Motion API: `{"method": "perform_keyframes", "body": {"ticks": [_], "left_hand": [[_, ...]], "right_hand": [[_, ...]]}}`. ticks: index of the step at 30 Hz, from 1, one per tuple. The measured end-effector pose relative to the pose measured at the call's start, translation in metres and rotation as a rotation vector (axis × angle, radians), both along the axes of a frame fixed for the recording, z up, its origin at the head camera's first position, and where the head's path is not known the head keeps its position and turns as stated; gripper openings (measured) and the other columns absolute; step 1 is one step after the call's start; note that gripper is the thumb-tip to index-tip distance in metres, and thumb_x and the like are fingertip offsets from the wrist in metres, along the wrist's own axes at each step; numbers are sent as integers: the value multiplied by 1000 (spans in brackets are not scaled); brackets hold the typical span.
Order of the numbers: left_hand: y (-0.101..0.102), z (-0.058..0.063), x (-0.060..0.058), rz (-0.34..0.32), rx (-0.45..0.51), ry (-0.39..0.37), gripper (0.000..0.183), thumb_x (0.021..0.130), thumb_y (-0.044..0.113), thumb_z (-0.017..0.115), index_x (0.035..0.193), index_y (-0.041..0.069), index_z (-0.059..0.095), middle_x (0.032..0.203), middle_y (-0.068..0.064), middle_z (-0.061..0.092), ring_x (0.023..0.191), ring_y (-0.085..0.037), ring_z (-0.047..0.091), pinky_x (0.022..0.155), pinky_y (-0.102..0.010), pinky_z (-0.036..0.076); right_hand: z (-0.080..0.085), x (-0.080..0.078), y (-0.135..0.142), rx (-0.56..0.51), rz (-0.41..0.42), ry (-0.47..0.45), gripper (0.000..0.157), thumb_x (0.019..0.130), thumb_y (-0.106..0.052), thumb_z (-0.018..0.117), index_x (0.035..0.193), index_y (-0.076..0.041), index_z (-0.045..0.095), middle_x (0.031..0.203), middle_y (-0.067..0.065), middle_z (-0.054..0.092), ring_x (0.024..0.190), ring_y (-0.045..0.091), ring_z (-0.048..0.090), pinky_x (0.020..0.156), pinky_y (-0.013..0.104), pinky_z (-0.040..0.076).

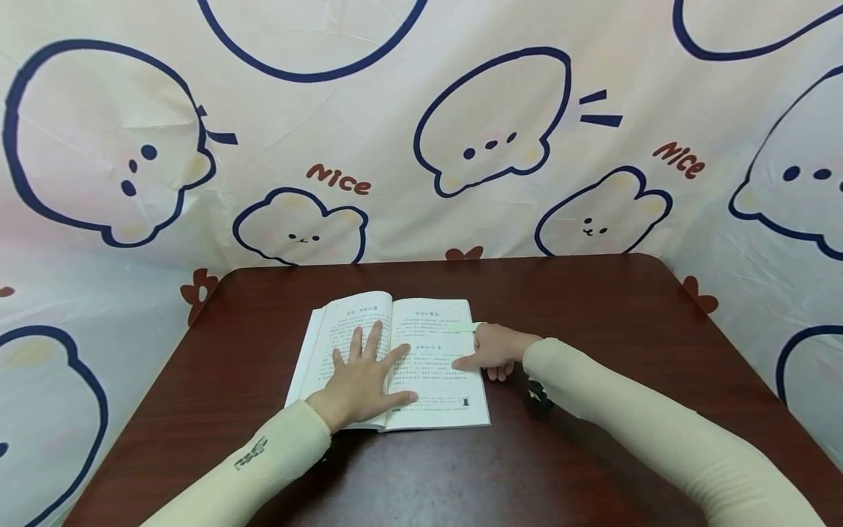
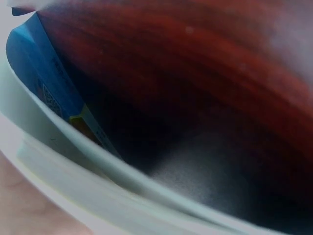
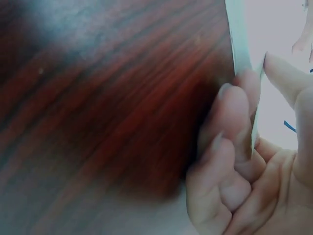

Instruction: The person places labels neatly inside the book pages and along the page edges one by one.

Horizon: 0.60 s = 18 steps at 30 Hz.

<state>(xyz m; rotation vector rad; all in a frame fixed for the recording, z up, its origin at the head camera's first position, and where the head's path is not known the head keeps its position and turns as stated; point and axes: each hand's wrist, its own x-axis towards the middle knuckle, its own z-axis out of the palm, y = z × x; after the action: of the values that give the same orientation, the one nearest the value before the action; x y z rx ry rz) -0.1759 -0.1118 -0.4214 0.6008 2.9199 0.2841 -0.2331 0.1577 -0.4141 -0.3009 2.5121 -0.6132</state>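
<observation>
An open book (image 1: 431, 380) with printed text lies on the table. My left hand (image 1: 358, 384) rests spread across its middle and left page, fingers apart. In the left wrist view, the book's page edges (image 2: 132, 191) curve past a blue cover (image 2: 46, 63). At the right page's outer edge is my right hand (image 1: 497, 348), beside a pale green strip (image 1: 463, 327) lying over that page. In the right wrist view, thin pale paper (image 3: 255, 125) stands between its thumb and curled fingers (image 3: 227, 117); I cannot tell whether this is the page or the strip.
A dark reddish-brown table (image 1: 593, 307) with rounded far corners carries the book. Behind and beside it hangs a pale cloth (image 1: 395, 132) printed with blue-outlined cartoon animals. A small dark object (image 1: 538, 395) shows beneath the right cuff.
</observation>
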Motion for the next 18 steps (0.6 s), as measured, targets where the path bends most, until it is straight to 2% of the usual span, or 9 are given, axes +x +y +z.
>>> {"method": "perform_keyframes", "body": {"ticks": [7,18], "left_hand": [[-1,2,1,5,2,-8,84,86,72,61,155,28,41,169,-25,7,151,-60,9,103,-87,21],[-1,0,1,6,9,0,84,86,72,60,155,29,41,169,-24,9,151,-60,9,103,-87,20]], "right_hand": [[0,-2,-7,46,-49,-2,36,87,-54,74,89,-18,69,58,6,65,43,16,56,42,25,45],[1,-3,-9,51,-82,-49,37,88,-55,72,94,-19,68,61,7,66,46,17,58,44,26,47]]}}
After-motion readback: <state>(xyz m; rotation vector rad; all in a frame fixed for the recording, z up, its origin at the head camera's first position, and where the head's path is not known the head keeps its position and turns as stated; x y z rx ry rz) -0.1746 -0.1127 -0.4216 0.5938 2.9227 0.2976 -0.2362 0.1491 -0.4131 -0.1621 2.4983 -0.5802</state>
